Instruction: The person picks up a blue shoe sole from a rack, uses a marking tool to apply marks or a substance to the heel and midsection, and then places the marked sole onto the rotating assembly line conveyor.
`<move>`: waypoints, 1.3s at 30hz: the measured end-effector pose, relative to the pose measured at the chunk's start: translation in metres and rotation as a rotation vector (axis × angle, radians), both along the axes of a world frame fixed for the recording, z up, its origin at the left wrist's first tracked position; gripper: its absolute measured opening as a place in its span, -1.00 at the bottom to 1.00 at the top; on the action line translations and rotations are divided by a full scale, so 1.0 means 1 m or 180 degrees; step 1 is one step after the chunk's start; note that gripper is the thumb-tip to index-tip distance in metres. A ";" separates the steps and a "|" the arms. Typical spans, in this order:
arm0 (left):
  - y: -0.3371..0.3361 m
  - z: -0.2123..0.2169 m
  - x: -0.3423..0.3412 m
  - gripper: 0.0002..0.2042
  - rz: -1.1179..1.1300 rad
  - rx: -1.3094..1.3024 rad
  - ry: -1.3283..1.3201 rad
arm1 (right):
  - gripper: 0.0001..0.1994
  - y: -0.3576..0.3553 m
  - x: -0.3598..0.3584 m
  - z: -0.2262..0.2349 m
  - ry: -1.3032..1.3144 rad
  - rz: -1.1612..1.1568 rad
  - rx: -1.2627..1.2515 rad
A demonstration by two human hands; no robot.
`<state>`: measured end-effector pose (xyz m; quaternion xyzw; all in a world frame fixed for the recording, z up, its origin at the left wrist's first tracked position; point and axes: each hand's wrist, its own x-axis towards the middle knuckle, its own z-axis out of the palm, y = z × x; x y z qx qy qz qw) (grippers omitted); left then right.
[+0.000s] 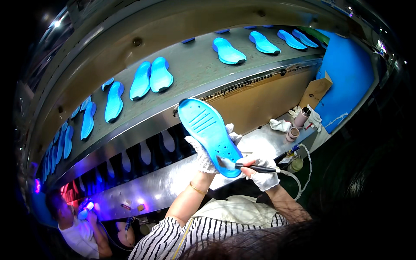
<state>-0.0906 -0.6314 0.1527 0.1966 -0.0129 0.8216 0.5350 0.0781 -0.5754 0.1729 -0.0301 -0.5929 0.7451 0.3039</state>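
Centre: blue sole (203,123), smooth, satin-finish, foam-like plastic. 7 o'clock: left glove (199,153), matt white knitted cloth. 4 o'clock: right glove (265,178), same cloth; tool handle (268,169), glossy black plastic. 8 o'clock: bench (117,202), bright, smooth sheet metal. 11 o'clock: belt (186,60), matt, slightly rough. 2 o'clock: carton (268,99), matt brown cardboard. 6 o'clock: striped shirt (216,234), matt cloth.

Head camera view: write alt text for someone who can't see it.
A white-gloved left hand holds a blue shoe sole while the gloved right hand holds a brush at its near end. More blue soles lie on a dark surface beyond; another person is at lower left.
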 end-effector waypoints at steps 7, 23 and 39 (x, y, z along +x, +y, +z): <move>-0.003 0.009 -0.016 0.14 0.0128 0.0108 0.0652 | -0.82 0.009 0.000 -0.007 0.0088 0.0735 -0.0884; -0.014 0.023 -0.042 -0.13 -0.0379 -0.1275 0.2839 | -0.84 0.032 0.000 0.011 -0.1375 0.0994 0.0074; 0.016 0.016 -0.038 -0.47 0.0108 -0.2417 0.3061 | -0.93 0.029 -0.008 -0.008 -0.0799 0.0768 0.0910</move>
